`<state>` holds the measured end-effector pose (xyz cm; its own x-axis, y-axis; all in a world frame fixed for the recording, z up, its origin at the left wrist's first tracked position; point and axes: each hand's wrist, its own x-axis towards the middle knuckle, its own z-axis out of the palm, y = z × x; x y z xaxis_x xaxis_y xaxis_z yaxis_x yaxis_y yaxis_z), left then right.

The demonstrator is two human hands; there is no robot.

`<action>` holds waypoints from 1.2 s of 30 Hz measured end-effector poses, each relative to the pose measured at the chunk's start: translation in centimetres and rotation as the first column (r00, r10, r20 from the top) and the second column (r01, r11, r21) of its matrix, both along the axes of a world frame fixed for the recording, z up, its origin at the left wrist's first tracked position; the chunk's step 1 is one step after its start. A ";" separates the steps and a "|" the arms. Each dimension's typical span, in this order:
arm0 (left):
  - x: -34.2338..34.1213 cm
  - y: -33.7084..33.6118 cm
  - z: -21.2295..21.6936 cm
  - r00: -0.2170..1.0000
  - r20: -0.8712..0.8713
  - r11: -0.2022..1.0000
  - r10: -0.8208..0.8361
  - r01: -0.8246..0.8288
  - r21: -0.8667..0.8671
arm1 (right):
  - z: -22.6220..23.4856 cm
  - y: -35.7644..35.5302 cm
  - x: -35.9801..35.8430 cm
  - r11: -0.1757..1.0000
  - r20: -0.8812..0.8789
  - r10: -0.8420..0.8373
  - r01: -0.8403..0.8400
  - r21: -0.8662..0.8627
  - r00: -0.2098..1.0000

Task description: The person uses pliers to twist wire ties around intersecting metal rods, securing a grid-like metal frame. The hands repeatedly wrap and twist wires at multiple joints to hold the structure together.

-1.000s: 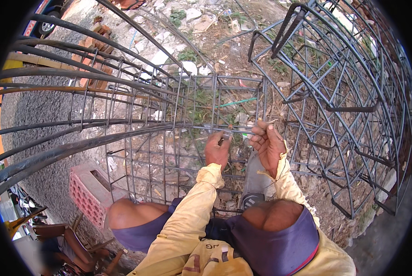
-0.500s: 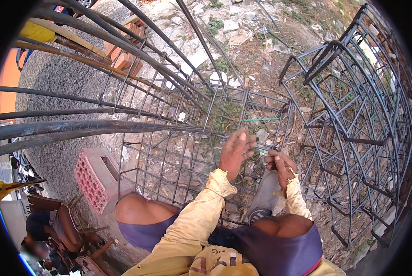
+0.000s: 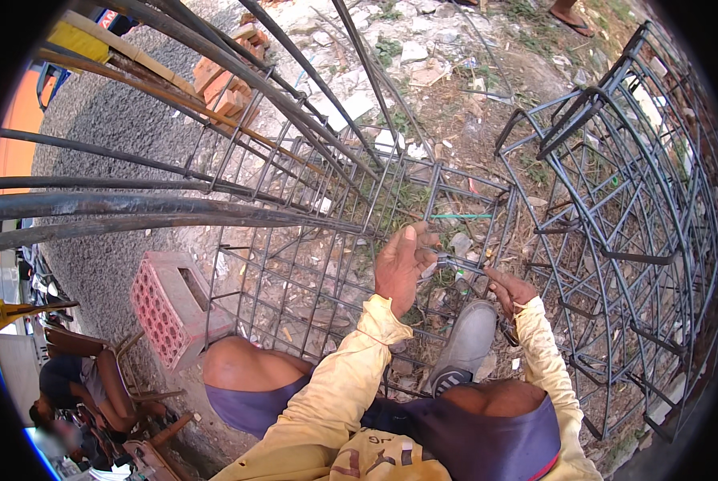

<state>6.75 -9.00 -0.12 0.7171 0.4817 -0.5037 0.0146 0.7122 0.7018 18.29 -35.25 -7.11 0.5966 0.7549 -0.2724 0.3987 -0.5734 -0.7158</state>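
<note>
The left hand (image 3: 403, 268) has come lower on the steel bar cage (image 3: 335, 232) than it was a second ago, and its fingers have curled round a thin metal tool (image 3: 455, 263). The right hand (image 3: 510, 290) has dropped down too and moved a little away from the left hand. The grey shoe (image 3: 465, 345) now shows more below the hands.

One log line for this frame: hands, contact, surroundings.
left hand: gripping rebar cage | right hand: holding thin tool at the tie | grey shoe between hands | pink block left
</note>
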 end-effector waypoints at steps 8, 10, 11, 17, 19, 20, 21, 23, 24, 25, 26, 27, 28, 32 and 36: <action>0.4 0.3 -0.5 0.998 0.057 0.993 -0.006 0.013 -0.119 | 6.1 0.4 4.9 0.980 0.238 -0.177 0.194 -0.049 0.955; 0.3 0.4 -0.3 1.000 0.003 0.995 -0.008 0.008 -0.102 | 9.6 4.9 3.7 0.933 0.184 -0.324 0.282 0.222 0.928; 0.3 0.4 -0.4 1.000 -0.023 0.995 -0.009 0.007 -0.095 | 11.1 6.9 2.7 0.912 0.106 -0.337 0.297 0.281 0.935; 1.2 -0.2 -0.4 0.988 0.151 0.955 0.020 0.026 -0.295 | 5.2 10.8 0.7 0.937 0.194 0.142 -0.195 0.289 0.971; 0.7 0.4 -0.1 0.976 0.212 0.938 0.038 0.039 -0.346 | 5.3 11.3 -0.1 0.957 -0.348 0.051 0.054 0.287 0.936; 0.4 0.5 0.1 0.972 0.230 0.926 0.038 0.052 -0.373 | 5.3 11.5 -0.6 0.959 -0.589 0.001 0.166 0.231 0.808; 0.4 0.5 0.4 0.967 0.252 0.912 0.035 0.072 -0.404 | 5.2 11.6 -0.9 0.937 -0.630 0.022 0.203 0.283 0.776; 0.2 0.6 0.2 0.967 0.256 0.931 -0.008 0.101 -0.352 | 5.1 11.9 -1.3 0.882 -0.703 0.070 0.286 0.375 0.708; 0.0 0.7 0.3 0.966 0.258 0.939 -0.028 0.114 -0.324 | 5.1 12.1 -1.4 0.891 -0.685 0.057 0.273 0.363 0.726; 0.0 0.8 0.3 0.972 0.227 0.957 -0.055 0.117 -0.266 | 5.3 12.3 -1.5 0.900 -0.667 0.045 0.260 0.350 0.743; 0.1 1.0 0.3 0.978 0.194 0.971 -0.080 0.121 -0.207 | 5.4 12.4 -1.6 0.909 -0.648 0.033 0.247 0.336 0.761; 0.2 1.1 0.4 0.982 0.162 0.981 -0.101 0.125 -0.147 | 5.8 12.3 -1.4 0.921 -0.664 0.058 0.218 0.324 0.745; 0.2 1.3 0.4 0.984 0.087 0.988 -0.155 0.156 -0.012 | 6.4 12.1 -1.2 0.931 -0.680 0.082 0.187 0.312 0.729; 0.2 1.5 0.7 0.967 -0.179 0.909 -0.179 0.232 0.346 | 8.3 11.4 -1.0 0.943 -0.778 0.127 0.169 0.287 0.615; 0.0 0.6 0.9 0.987 -0.127 0.945 -0.103 0.137 0.298 | 8.8 11.2 -2.2 0.917 -0.826 0.130 0.250 0.310 0.548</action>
